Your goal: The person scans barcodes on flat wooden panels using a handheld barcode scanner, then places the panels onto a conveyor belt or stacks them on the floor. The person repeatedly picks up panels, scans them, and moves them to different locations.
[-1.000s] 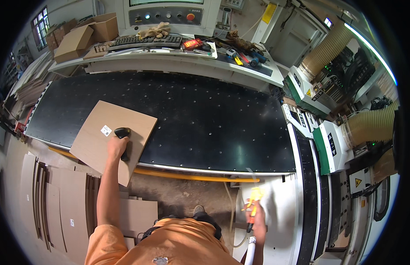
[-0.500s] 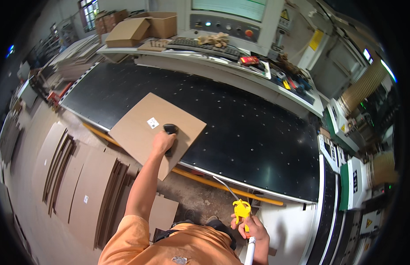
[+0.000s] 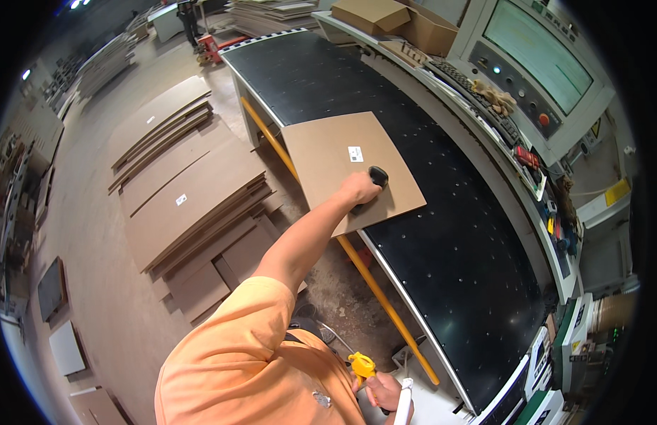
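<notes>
My left hand (image 3: 360,188) is closed around a black hand-held tool (image 3: 377,177) with a rounded end. The tool rests on or just over a brown square board (image 3: 318,159); contact cannot be made out. A small white label (image 3: 355,154) sits on the board beside my hand. The board lies on the black machine table (image 3: 456,248) and juts past its near edge. Close to my body, my right hand (image 3: 384,392) grips a yellow air blow gun (image 3: 362,364). Its thin nozzle (image 3: 335,334) points away to the left, and a white tube (image 3: 404,400) runs beside the hand.
Stacked brown boards (image 3: 194,205) lie on the floor at left. A yellow bar (image 3: 385,304) follows the table's near edge. Beyond the table are a shelf with a keyboard (image 3: 477,99), gloves (image 3: 495,98), a control panel (image 3: 527,92) and open cartons (image 3: 427,32).
The view has swung left, so the table and board appear farther right and more floor stacks show. Both hands keep their holds; the board looks much the same on the table.
</notes>
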Motion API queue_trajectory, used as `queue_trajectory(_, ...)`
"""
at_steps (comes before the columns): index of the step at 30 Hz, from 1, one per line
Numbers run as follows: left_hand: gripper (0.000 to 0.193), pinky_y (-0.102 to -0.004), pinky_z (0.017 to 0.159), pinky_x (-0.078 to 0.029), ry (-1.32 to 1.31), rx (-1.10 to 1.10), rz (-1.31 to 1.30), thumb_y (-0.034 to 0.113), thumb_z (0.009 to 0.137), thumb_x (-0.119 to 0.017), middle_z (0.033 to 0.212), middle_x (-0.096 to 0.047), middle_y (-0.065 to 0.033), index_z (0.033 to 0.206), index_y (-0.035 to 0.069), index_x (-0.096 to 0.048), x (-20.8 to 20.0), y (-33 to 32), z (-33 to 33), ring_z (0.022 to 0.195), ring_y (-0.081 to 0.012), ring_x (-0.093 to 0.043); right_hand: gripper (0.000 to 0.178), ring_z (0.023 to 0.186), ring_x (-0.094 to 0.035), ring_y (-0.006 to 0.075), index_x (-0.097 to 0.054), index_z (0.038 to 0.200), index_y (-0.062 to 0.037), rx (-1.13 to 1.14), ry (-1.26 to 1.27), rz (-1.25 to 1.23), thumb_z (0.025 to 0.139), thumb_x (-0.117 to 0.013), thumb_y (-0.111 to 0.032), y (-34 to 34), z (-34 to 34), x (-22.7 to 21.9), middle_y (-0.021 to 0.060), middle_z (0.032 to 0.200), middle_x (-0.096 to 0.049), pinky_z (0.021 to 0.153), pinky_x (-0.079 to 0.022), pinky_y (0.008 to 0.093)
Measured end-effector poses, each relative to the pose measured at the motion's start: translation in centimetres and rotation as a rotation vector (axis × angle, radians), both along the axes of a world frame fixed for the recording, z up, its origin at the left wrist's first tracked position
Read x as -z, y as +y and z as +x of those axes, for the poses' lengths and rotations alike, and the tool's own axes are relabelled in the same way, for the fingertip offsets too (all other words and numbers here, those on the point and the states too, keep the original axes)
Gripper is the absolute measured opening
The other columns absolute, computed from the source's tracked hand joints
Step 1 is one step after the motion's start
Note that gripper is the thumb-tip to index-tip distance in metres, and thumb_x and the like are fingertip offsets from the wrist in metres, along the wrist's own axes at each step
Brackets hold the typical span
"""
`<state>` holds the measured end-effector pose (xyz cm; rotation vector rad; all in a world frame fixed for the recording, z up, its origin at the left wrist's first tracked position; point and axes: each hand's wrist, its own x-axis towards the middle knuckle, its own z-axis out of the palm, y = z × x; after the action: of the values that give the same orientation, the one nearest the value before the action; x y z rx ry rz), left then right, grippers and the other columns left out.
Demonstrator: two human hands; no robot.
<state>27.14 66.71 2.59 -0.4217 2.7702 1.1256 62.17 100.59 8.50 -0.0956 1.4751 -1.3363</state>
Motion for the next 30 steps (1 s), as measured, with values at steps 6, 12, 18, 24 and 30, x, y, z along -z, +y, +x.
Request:
queue_trajectory(6, 0.051, -0.0428, 0.086, -0.054, 0.070, -0.033, 0.039, 0.038, 0.076, -0.068, 0.100, -0.068, -0.0302, 0.095, -0.009, -0.071, 0.2, 0.3, 0.2, 0.096, -0.0418, -0.067, 0.060, 0.053, -0.046, 0.0035, -0.054, 0.126, 0.0091, 0.110, 0.102, -0.002, 0.104, -0.042, -0.046, 1.3, -0.8, -1.6, 0.0032, 0.074, -0.061, 0.060, -0.040, 0.0172)
queue_trajectory(12, 0.053, -0.0423, 0.085, -0.054, 0.088, -0.015, 0.001, 0.040, 0.075, -0.069, 0.099, -0.068, -0.0306, 0.094, -0.009, -0.071, 0.3, 0.4, -0.2, 0.094, -0.0419, -0.067, 0.066, 0.086, -0.062, 0.0179, -0.051, 0.124, 0.0147, 0.174, 0.113, -0.222, 0.105, -0.038, -0.047, 3.2, 0.5, -1.2, 0.0063, 0.061, -0.057, 0.085, -0.044, 0.0266)
queue_trajectory(18, 0.051, -0.0415, 0.084, -0.054, 0.085, -0.022, 0.025, 0.037, 0.076, -0.068, 0.097, -0.068, -0.0313, 0.095, -0.010, -0.070, 0.5, 0.5, -0.6, 0.093, -0.0412, -0.068, 0.073, 0.090, -0.063, 0.0217, -0.046, 0.126, 0.0179, 0.321, 0.119, -0.241, 0.103, -0.037, -0.052, 4.6, 0.5, 0.1, 0.0121, 0.067, -0.061, 0.087, -0.044, 0.0285)
queue_trajectory(24, 0.050, -0.0437, 0.084, -0.054, 0.088, -0.002, 0.044, 0.039, 0.077, -0.066, 0.096, -0.069, -0.0305, 0.094, -0.008, -0.071, 0.7, 0.5, -0.7, 0.092, -0.0415, -0.068, 0.065, 0.046, -0.048, 0.0099, -0.049, 0.123, 0.0075, 0.614, 0.250, -0.175, 0.105, -0.033, -0.052, 1.7, -0.7, 1.7, 0.0157, 0.101, -0.061, 0.042, -0.035, 0.0209)
queue_trajectory(30, 0.055, -0.0434, 0.081, -0.054, 0.073, -0.026, 0.006, 0.041, 0.075, -0.067, 0.091, -0.069, -0.0307, 0.095, -0.011, -0.069, 0.4, 0.7, -0.8, 0.088, -0.0413, -0.069, 0.056, 0.046, -0.047, 0.0074, -0.054, 0.113, 0.0032, 0.727, 0.333, -0.145, 0.106, -0.035, -0.049, -0.5, -1.5, 4.1, 0.0064, 0.085, -0.059, 0.042, -0.036, 0.0212)
